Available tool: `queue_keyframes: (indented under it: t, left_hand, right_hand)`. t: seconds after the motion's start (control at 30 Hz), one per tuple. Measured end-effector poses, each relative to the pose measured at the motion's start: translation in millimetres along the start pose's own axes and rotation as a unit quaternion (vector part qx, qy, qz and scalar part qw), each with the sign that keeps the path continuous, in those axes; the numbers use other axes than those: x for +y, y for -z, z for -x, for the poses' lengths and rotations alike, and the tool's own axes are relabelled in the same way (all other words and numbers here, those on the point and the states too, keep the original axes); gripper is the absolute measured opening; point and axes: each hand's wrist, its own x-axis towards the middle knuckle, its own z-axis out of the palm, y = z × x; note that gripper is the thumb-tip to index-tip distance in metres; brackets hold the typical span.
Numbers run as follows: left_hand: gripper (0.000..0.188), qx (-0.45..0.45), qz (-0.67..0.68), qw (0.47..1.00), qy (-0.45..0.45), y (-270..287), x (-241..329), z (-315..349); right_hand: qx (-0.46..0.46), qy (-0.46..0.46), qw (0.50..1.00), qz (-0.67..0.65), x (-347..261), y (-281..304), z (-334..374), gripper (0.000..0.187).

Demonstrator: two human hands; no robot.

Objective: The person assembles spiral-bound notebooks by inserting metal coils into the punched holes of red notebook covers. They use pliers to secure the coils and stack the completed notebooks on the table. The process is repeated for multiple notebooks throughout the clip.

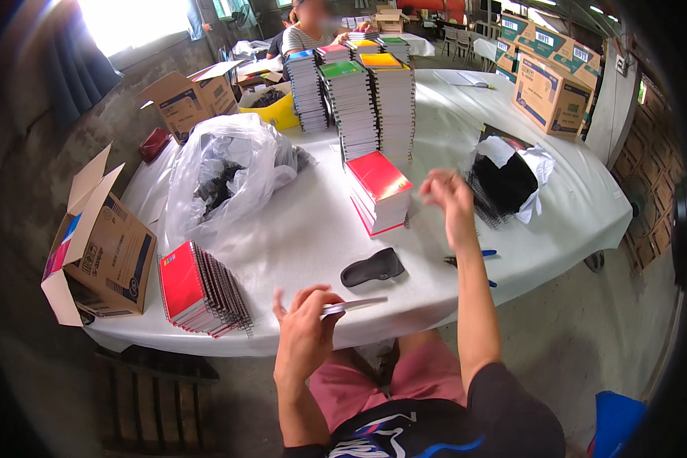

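While the left hand gripped a thin book between thumb and fingers, the right hand hung raised, its fingers loosely curled, near the red stack at that stack's 3 o'clock. Motion blurred the right hand, so whether it pinched anything small could not fairly be told.

The step in hand looked like steadying the book with one hand and reaching with the other. To do it well, the left grip called for firm, even pressure, enough to keep the leaves flush without bowing them, with the far end left free. The right hand would do best to travel wide of the red stack, whose tall loose side could be knocked askew, and to lift singly from the coils, since their wires looked apt to snag. The pliers, at the book's 2 o'clock, were best kept out from under the forearm.

The book was held over the near part of the table, with the black pad just beyond it at 12 o'clock and the red notebooks at the left hand's 9 o'clock. Its free end pointed almost to 3 o'clock, tipped slightly toward 2. It showed nearly edge-on, and the visible edge ran roughly from 9 to 3; whether that was its long axis, the foreshortening hid.
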Motion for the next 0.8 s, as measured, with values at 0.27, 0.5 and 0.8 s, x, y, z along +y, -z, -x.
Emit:
queue_keyframes:
  t: [0.27, 0.5, 0.8]
  left_hand:
    - [0.016, -0.057, -0.289, 0.956, -0.003, -54.8, -23.4, 10.6]
    - [0.053, 0.098, -0.23, 0.967, 0.054, -83.0, -16.5, 9.1]
    - [0.06, 0.213, -0.198, 0.957, 0.012, -97.2, -36.5, 5.1]
  right_hand:
    - [0.002, 0.003, 0.84, 0.542, 181.5, 43.3, -85.8, 0.035]
    - [-0.024, -0.053, 0.813, 0.579, 131.6, 52.1, -92.3, 0.038]
    - [-0.163, -0.067, 0.961, 0.211, -39.5, 4.8, 34.6, 0.019]
